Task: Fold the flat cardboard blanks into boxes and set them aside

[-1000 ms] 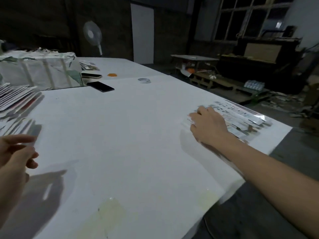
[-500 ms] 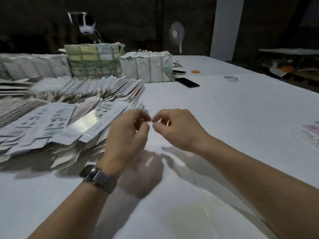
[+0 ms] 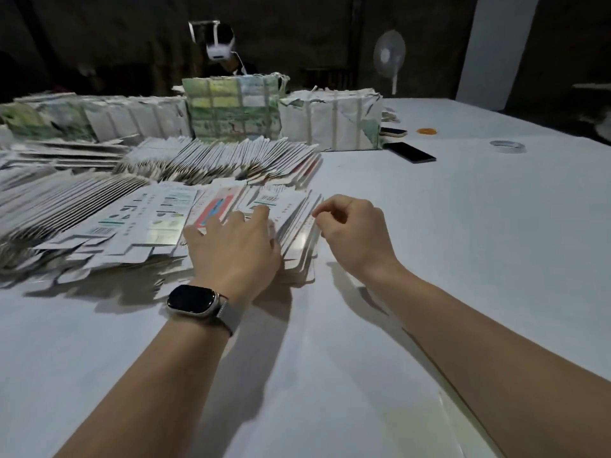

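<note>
Now left hand [image 3: 236, 246] laid flat on pile of flat blanks [image 3: 291, 223], fingers spread, nothing gripped. Right hand [image 3: 355, 234] held just right of pile, fingers curled; fingertips [image 3: 317, 214] at pile's edge, hold on blank cannot be told. Pile found under left hand, on white table [image 3: 463, 259]. Half second ago both hands were held pinched together above table; since then moved onto pile. Print on blanks too blurred to be read. Watch [image 3: 195, 300] worn on left wrist.

Left hand [image 3: 236, 249] moved from mid-air onto stack of flat blanks [image 3: 291, 233]; right hand [image 3: 353, 233] reached its right edge.
</note>
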Tool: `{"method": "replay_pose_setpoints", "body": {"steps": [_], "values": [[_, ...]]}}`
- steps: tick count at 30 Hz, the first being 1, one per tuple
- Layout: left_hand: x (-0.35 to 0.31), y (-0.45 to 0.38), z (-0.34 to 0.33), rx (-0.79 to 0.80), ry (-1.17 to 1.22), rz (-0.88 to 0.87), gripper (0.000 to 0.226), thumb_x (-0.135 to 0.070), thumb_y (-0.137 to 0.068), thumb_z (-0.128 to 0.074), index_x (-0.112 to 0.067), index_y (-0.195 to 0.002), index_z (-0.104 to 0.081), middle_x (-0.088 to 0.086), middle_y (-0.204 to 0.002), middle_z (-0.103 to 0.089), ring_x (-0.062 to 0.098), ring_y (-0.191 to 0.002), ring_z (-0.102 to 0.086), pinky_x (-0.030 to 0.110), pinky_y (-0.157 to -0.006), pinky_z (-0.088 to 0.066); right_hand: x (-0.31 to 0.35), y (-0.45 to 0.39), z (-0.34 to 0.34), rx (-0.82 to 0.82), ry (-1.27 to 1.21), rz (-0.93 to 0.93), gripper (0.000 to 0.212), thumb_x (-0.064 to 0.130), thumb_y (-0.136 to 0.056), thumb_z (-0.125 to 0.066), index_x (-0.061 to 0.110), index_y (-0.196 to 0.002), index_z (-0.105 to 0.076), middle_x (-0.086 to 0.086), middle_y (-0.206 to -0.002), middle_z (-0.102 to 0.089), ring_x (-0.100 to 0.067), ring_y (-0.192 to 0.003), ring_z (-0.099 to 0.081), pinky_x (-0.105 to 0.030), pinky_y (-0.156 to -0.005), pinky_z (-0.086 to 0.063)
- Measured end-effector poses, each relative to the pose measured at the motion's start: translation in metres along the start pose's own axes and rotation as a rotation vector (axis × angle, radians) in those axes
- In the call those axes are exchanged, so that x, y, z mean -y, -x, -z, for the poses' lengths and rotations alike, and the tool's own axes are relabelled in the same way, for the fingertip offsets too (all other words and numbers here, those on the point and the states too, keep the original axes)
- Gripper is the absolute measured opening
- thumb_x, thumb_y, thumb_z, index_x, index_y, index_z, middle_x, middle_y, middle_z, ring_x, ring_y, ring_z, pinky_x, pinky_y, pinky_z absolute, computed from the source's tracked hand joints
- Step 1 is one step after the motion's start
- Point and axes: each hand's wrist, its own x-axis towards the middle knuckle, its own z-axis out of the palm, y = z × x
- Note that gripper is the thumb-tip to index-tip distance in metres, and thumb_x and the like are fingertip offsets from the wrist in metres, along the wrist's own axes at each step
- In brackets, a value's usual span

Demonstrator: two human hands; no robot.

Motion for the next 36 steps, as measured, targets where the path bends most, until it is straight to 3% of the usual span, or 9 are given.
{"method": "replay_pose_setpoints", "body": {"steps": [7,9,11,16,19,22,25,31,36], "values": [[-0.016,0.012,0.015,-0.345,0.327,-0.147,0.034,-0.019,-0.094,-0.052,-0.029,-0.125,-0.060,0.002,-0.083,-0.059,0.035,-0.092,-0.056,0.040,-0.071,-0.038,0.019,0.000,0.023,-0.088,-0.072,0.040,0.018,0.022,-0.083,-0.058,0.033,-0.070,-0.066,0.011,-0.061,-0.065,-0.012,-0.069,-0.065,-0.029,-0.069,-0.052],[-0.017,0.012,0.023,-0.356,0.579,-0.134,0.035,-0.017,-0.096,-0.051,-0.029,-0.128,-0.060,0.003,-0.091,-0.067,0.035,-0.090,-0.059,0.043,-0.072,-0.047,0.018,0.004,0.036,-0.117,-0.141,0.009,0.013,0.027,-0.081,-0.057,0.034,-0.075,-0.065,0.011,-0.061,-0.063,-0.011,-0.067,-0.062,-0.031,-0.068,-0.051],[-0.021,0.013,0.029,-0.233,0.866,-0.098,0.031,-0.012,-0.098,-0.051,-0.027,-0.122,-0.062,0.000,-0.102,-0.075,0.030,-0.092,-0.066,0.044,-0.077,-0.055,0.013,0.009,0.050,-0.140,-0.218,-0.061,0.007,0.026,-0.087,-0.061,0.033,-0.086,-0.063,0.010,-0.067,-0.060,-0.011,-0.065,-0.057,-0.033,-0.066,-0.049],[-0.046,0.026,0.029,0.331,1.586,0.054,0.026,0.005,-0.096,-0.048,-0.017,-0.105,-0.058,0.012,-0.089,-0.076,0.017,-0.067,-0.070,0.027,-0.051,-0.053,0.005,0.028,0.068,-0.010,-0.330,-0.323,0.020,0.043,-0.096,-0.060,0.035,-0.111,-0.050,-0.001,-0.085,-0.060,-0.007,-0.059,-0.056,-0.024,-0.055,-0.041],[-0.060,0.035,0.017,0.572,1.638,0.030,0.026,0.004,-0.095,-0.044,-0.016,-0.107,-0.054,0.002,-0.075,-0.076,0.014,-0.063,-0.072,0.030,-0.055,-0.059,0.003,0.036,0.066,-0.006,-0.382,-0.342,0.025,0.040,-0.100,-0.056,0.032,-0.123,-0.048,-0.014,-0.096,-0.069,-0.010,-0.066,-0.066,-0.028,-0.058,-0.054],[-0.067,0.039,0.005,0.578,1.645,0.028,0.036,-0.001,-0.089,-0.048,-0.024,-0.114,-0.058,-0.004,-0.070,-0.072,0.009,-0.057,-0.067,0.027,-0.050,-0.054,-0.003,0.046,0.060,0.022,-0.305,-0.257,0.038,0.035,-0.100,-0.057,0.038,-0.134,-0.040,-0.002,-0.105,-0.071,-0.012,-0.085,-0.074,-0.038,-0.079,-0.062],[-0.069,0.039,-0.004,0.518,1.685,0.095,0.023,-0.022,-0.097,-0.056,-0.026,-0.119,-0.058,-0.001,-0.080,-0.075,0.012,-0.063,-0.069,0.028,-0.053,-0.054,-0.012,0.060,0.053,0.093,-0.302,-0.182,0.054,0.033,-0.098,-0.062,0.038,-0.145,-0.037,0.008,-0.111,-0.071,-0.012,-0.095,-0.073,-0.040,-0.085,-0.061],[-0.073,0.041,-0.015,0.361,1.723,0.084,0.044,-0.038,-0.099,-0.064,-0.042,-0.128,-0.031,-0.007,-0.088,-0.078,0.019,-0.074,-0.077,0.029,-0.058,-0.059,-0.016,0.060,0.060,0.051,-0.433,-0.138,0.037,0.025,-0.094,-0.064,0.044,-0.125,-0.055,0.013,-0.067,-0.057,-0.008,-0.066,-0.063,-0.025,-0.062,-0.052],[-0.075,0.044,-0.017,0.311,1.774,0.025,0.042,-0.023,-0.099,-0.065,-0.039,-0.123,-0.034,0.002,-0.090,-0.076,0.019,-0.071,-0.076,0.028,-0.059,-0.059,-0.016,0.062,0.062,0.069,-0.495,-0.140,0.032,0.026,-0.097,-0.062,0.052,-0.115,-0.059,-0.005,-0.079,-0.062,-0.020,-0.073,-0.072,-0.028,-0.062,-0.058]]}}
